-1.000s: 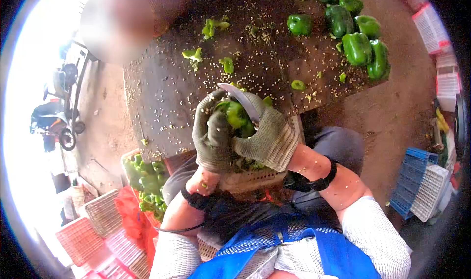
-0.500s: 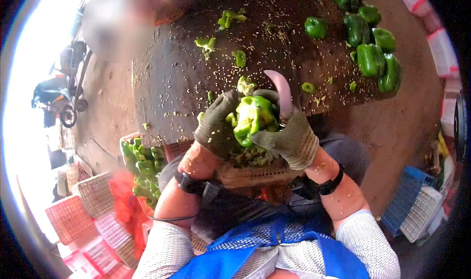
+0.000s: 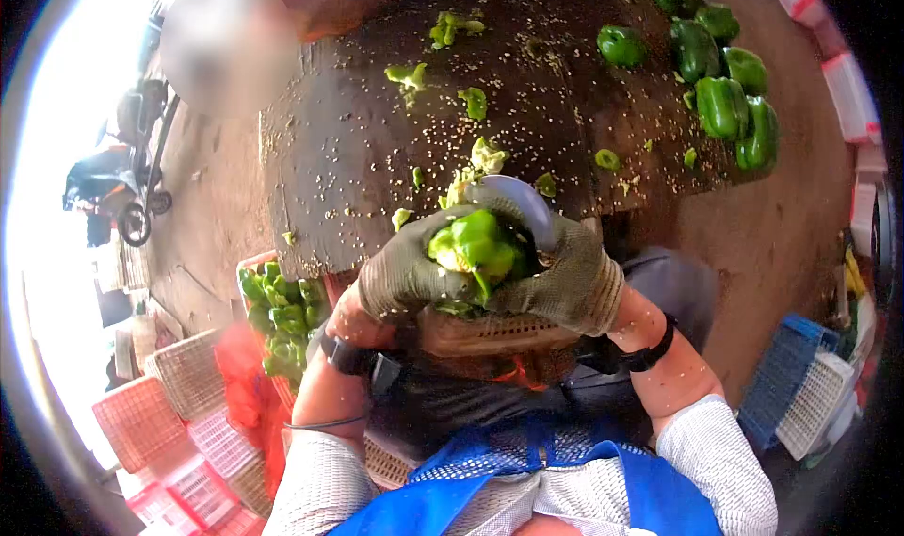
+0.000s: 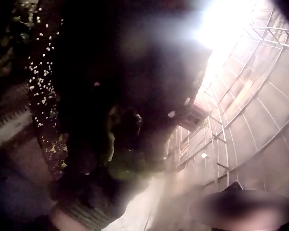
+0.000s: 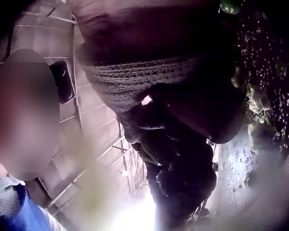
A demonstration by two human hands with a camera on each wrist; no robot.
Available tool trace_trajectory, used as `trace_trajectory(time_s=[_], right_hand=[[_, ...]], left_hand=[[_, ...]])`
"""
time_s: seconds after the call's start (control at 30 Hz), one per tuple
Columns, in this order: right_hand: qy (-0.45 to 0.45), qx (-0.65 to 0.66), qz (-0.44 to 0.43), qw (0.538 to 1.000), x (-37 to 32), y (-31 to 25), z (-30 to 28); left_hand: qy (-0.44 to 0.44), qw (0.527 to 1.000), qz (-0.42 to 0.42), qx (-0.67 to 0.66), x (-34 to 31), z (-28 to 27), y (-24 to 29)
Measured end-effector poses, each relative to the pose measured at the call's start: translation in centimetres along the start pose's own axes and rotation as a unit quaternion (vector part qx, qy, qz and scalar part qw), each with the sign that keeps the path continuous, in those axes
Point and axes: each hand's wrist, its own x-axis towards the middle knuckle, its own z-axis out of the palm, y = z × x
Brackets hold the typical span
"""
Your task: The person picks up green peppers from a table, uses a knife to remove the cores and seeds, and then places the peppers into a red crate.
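Both hands wear grey-green knit gloves and meet in the middle of the head view, over the near table edge. My left hand (image 3: pixel 400 277) grips a green bell pepper (image 3: pixel 478 244) from the left, its paler part facing up. The right hand (image 3: pixel 574 277) holds a curved knife (image 3: pixel 525 203), its handle hidden in the palm, with the thumb against the pepper's lower right. The blade arcs up and left behind the pepper. Just beyond lies a pale pepper core (image 3: pixel 488 156) on the table. Both wrist views are dark; the left one shows a glove cuff (image 4: pixel 96 211).
Seeds and green scraps (image 3: pixel 407 76) litter the dark table (image 3: pixel 330 187). Whole peppers (image 3: pixel 723 109) lie at its far right. A crate of peppers (image 3: pixel 282 310) stands lower left, near stacked baskets (image 3: pixel 141 423). Blue and white crates (image 3: pixel 782 376) stand right. A basket (image 3: pixel 490 333) sits below the hands.
The knife has swung from upright on the right to a leftward tilt behind the pepper. The pepper has turned in the hands. The pale core on the table was not visible one second ago.
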Motion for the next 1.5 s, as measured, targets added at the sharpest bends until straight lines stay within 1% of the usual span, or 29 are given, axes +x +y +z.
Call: trace_trajectory(time_s=[0.03, 0.1, 0.13, 0.23, 0.3, 0.37, 0.4, 0.43, 0.47, 0.5, 0.53, 0.57, 0.6, 0.67, 0.73, 0.83, 0.9, 0.97, 1.0, 1.07, 1.1, 1.13, 1.23, 1.27, 1.3, 1.33, 1.4, 1.43, 1.5], right_hand=[[-0.006, -0.033, -0.022, 0.999, 0.0, 0.2, -0.1], [-0.001, 0.022, -0.003, 1.0, 0.1, 0.1, 0.0], [0.006, 0.055, 0.001, 0.998, 0.2, 0.4, 0.2], [0.006, 0.093, -0.006, 0.996, 0.0, 0.7, -0.1], [0.006, 0.129, -0.025, 0.991, 0.0, 0.8, 0.2], [0.01, 0.17, -0.007, 0.985, 0.0, 0.2, 0.1], [0.023, 0.208, 0.012, 0.978, 0.0, 0.4, 0.2], [0.036, 0.245, 0.031, 0.968, 0.1, 0.5, 0.4], [0.074, 0.062, 0.017, 0.995, 0.4, 0.5, 0.4], [0.095, 0.032, 0.033, 0.994, 0.4, 1.1, 0.7], [0.113, 0.002, 0.052, 0.992, 0.3, 2.2, 1.2], [0.13, -0.028, 0.072, 0.988, 0.2, 2.8, 1.6], [0.145, -0.055, 0.081, 0.985, 0.2, 1.8, 1.6], [0.163, -0.05, 0.124, 0.978, 0.6, 3.6, 2.5], [0.156, -0.171, 0.137, 0.963, 0.1, 2.7, 2.6], [0.22, -0.084, 0.124, 0.964, 0.2, 3.4, 3.5], [0.24, -0.014, 0.08, 0.967, 0.2, 6.1, 5.0], [0.256, -0.026, 0.049, 0.965, 0.6, 7.0, 6.2], [0.267, -0.078, 0.048, 0.959, 1.0, 6.4, 6.5], [0.218, -0.149, 0.104, 0.959, 0.7, 5.1, 6.4], [0.158, -0.169, 0.158, 0.96, 0.1, 2.7, 5.5], [0.096, -0.188, 0.212, 0.954, -0.4, 1.3, 5.0], [0.125, -0.187, 0.128, 0.966, -1.2, 3.6, 6.0], [0.106, -0.172, 0.2, 0.959, -1.4, 5.0, 6.7], [0.085, -0.157, 0.269, 0.946, -1.3, 6.8, 7.5], [0.061, -0.141, 0.336, 0.929, -1.1, 8.5, 8.5], [0.04, -0.192, 0.386, 0.901, -0.8, 10.3, 9.6], [0.041, -0.162, 0.325, 0.931, -1.3, 8.3, 8.6], [0.056, -0.114, 0.204, 0.971, -2.0, 5.2, 6.8]], left_hand=[[-0.006, 0.999, 0.034, 0.024, 0.3, -0.3, -0.4], [-0.02, 0.992, 0.105, 0.073, 0.9, -0.6, -0.8], [0.008, 0.994, 0.091, 0.056, 0.7, -0.4, -1.0], [0.094, 0.976, 0.165, 0.108, 0.8, 0.8, -1.4], [0.106, 0.966, 0.213, 0.096, 0.7, 1.2, -1.6], [0.073, 0.963, 0.257, 0.04, 0.5, 1.4, -1.5], [0.111, 0.96, 0.252, 0.057, 0.6, 1.0, -1.8], [0.183, 0.957, 0.207, 0.091, 0.6, 1.6, -1.0], [0.248, 0.927, 0.219, 0.176, 1.4, 1.1, -1.9], [0.309, 0.885, 0.232, 0.262, 2.4, 1.0, -2.9], [0.338, 0.873, 0.209, 0.282, 2.4, 2.3, -2.9], [0.335, 0.842, 0.243, 0.346, 2.6, 1.8, -3.9], [0.355, 0.833, 0.247, 0.345, 2.6, 2.4, -4.2], [0.384, 0.802, 0.261, 0.375, 2.5, 3.8, -4.4], [0.406, 0.751, 0.286, 0.435, 2.4, 4.7, -4.1], [0.393, 0.783, 0.336, 0.346, 2.6, 5.5, -4.5], [0.415, 0.779, 0.316, 0.347, 2.5, 6.0, -4.4], [0.431, 0.783, 0.299, 0.334, 2.5, 5.1, -4.6], [0.446, 0.738, 0.294, 0.413, 2.1, 4.8, -4.5], [0.456, 0.722, 0.298, 0.426, 1.5, 5.5, -4.4], [0.461, 0.715, 0.302, 0.43, 1.3, 5.9, -4.4], [0.458, 0.716, 0.322, 0.417, 1.0, 6.3, -4.7], [0.46, 0.719, 0.377, 0.36, -1.0, 7.5, -5.8], [0.47, 0.718, 0.393, 0.329, -2.3, 8.1, -5.9], [0.441, 0.747, 0.449, 0.216, -3.1, 9.9, -4.7], [0.404, 0.758, 0.503, 0.1, -3.9, 11.7, -3.6], [0.401, 0.802, 0.43, 0.103, -6.6, 9.9, -3.6], [0.403, 0.819, 0.396, 0.097, -8.2, 8.0, -4.1], [0.322, 0.882, 0.335, 0.073, -9.7, 3.8, -5.8]])
